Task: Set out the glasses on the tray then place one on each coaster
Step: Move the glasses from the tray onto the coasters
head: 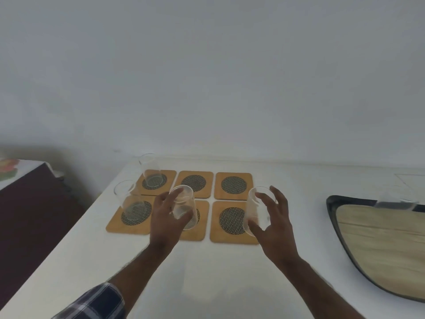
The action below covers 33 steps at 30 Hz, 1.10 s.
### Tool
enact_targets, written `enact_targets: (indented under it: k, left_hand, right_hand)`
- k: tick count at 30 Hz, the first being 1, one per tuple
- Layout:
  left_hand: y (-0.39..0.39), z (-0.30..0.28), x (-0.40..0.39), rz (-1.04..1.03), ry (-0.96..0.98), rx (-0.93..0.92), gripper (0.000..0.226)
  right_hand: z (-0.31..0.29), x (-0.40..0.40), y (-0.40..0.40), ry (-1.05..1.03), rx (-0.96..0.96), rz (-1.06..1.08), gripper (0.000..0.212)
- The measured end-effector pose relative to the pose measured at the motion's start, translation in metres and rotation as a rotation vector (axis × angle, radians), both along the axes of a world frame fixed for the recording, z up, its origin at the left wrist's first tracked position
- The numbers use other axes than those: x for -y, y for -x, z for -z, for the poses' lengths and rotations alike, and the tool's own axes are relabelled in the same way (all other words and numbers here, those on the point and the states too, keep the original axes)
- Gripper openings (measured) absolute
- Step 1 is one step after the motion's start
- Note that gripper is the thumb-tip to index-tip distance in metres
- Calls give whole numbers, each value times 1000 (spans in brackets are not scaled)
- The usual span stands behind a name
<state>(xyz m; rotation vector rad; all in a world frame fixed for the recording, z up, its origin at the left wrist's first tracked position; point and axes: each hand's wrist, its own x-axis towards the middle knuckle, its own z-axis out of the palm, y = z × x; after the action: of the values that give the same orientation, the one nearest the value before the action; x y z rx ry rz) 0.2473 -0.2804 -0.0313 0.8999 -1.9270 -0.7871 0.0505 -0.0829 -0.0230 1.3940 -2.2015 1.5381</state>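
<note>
L grip (169, 214) & R grip (270, 217) each clasp 1 clear glass over coasters (232, 185).

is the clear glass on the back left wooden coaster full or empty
Empty: the coaster's dark mesh circle shows undistorted through the clear glass.

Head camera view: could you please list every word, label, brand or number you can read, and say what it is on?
None can be read. The coasters, glasses and tray carry no visible text; the coloured thing at far left is too blurred to tell.
</note>
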Motion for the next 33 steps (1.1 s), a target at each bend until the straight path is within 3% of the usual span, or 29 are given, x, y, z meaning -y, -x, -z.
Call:
enact_targets:
  k: [22,25,29,33]
  left_hand:
    - [7,37,43,99,-39,-14,64]
    - [6,44,43,78,-61,-62,79]
    - [2,59,39,46,-277,-85,109]
    - [2,67,41,42,-355,-65,112]
  right_hand:
    - [18,73,-20,-98,-11,-2,75]
    - [15,90,-19,-81,34,-2,82]
    - [13,116,-19,-53,93,-24,92]
    - [16,149,-14,-65,114,-34,97]
